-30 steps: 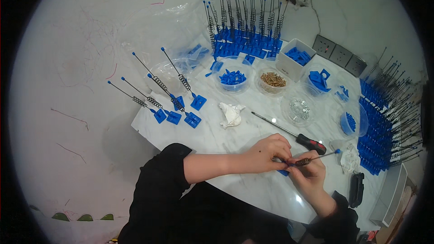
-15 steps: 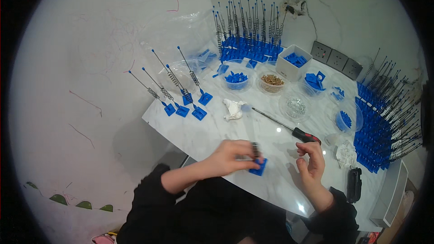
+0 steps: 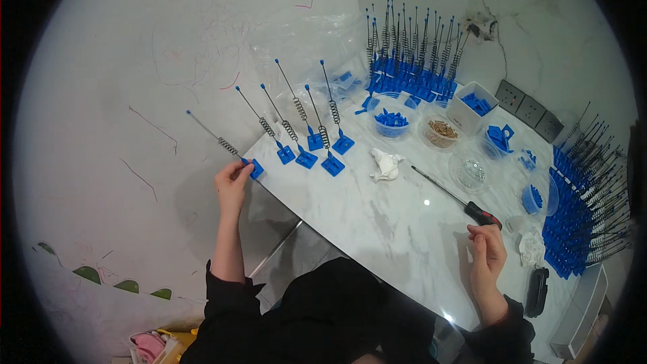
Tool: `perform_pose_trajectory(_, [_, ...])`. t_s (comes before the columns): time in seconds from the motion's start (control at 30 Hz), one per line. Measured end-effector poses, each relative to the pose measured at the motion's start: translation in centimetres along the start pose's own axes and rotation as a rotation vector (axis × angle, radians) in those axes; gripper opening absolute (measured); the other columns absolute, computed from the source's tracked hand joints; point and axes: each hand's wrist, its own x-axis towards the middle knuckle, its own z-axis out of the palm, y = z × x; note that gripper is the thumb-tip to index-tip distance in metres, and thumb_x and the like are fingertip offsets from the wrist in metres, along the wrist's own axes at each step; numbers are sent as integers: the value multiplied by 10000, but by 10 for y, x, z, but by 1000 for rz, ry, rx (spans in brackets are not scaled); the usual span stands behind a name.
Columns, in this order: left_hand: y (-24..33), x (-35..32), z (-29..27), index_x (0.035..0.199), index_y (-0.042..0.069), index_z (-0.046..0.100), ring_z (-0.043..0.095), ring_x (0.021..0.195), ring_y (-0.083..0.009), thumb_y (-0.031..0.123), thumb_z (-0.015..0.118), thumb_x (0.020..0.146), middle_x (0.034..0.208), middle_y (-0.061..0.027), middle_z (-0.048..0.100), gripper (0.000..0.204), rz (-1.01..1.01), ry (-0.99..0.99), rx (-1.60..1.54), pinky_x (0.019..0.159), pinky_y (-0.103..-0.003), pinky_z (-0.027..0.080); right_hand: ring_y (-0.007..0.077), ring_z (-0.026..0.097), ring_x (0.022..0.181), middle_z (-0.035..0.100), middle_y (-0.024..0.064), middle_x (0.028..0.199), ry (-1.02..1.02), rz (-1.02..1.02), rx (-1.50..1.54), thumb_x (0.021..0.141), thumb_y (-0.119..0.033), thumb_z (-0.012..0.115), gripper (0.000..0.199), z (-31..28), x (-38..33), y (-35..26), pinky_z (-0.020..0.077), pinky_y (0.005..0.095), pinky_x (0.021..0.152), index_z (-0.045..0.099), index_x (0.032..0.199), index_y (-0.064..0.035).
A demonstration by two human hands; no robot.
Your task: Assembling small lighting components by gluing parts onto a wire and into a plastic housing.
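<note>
Blue-based spring antenna [image 3: 232, 152] sits at the tabletop [image 3: 377, 216] corner, pinched by the left hand [image 3: 231, 182]. Right hand [image 3: 486, 249] rests loosely curled, empty, beside the screwdriver [image 3: 453, 195]. Released so near the edge, it could tip off.

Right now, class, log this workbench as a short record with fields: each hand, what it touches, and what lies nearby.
left hand: fingers pinch a blue-based spring antenna at the table's corner
right hand: rests on the table beside the screwdriver, holding nothing that shows
beside the left hand: four finished antennas standing in a row
mid-table: crumpled white cloth
far side: bowl of blue parts
</note>
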Motion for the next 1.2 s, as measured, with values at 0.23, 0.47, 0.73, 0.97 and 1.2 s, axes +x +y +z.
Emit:
perform_pose_trajectory(0.23, [-47, 37, 19, 948, -35, 722, 663, 794, -122, 85, 760, 804, 876, -98, 731, 191, 6, -23, 63, 748, -259, 514, 136, 530, 825, 563, 65, 907, 31, 5, -32, 991, -113, 530, 211, 1, 4, 1, 413, 244, 764, 675, 1006, 40])
perform_pose_trajectory(0.47, [-62, 41, 29, 908, 16, 748, 677, 848, -205, 175, 786, 768, 884, -106, 733, 215, 48, 13, 163, 800, -320, 503, 135, 528, 822, 564, 65, 902, 29, 28, -39, 991, -111, 526, 212, 0, 5, 5, 407, 243, 755, 674, 995, 40])
perform_pose_trajectory(0.73, [-64, 36, 26, 999, 47, 747, 642, 977, -217, 204, 793, 776, 1002, -98, 715, 276, 63, 11, 204, 889, -327, 474, 142, 538, 793, 581, 76, 877, 17, 44, -23, 982, -104, 522, 220, 4, 3, 0, 418, 250, 731, 681, 946, 43])
perform_pose_trajectory(0.97, [-44, 22, 25, 1198, 14, 653, 585, 1135, -209, 182, 761, 830, 1174, -129, 659, 419, 40, 49, 197, 1026, -357, 404, 168, 563, 741, 614, 87, 783, -15, 25, -47, 923, -54, 544, 191, 1, 6, 5, 439, 279, 670, 699, 843, 24])
perform_pose_trajectory(1.2, [34, -20, 53, 1316, -37, 486, 485, 1255, -223, 72, 608, 938, 1355, -130, 511, 412, 305, 487, 107, 1094, -369, 339, 227, 526, 552, 521, 57, 563, -222, -96, -104, 819, -77, 721, 200, -9, 6, 1, 394, 333, 521, 640, 639, -43])
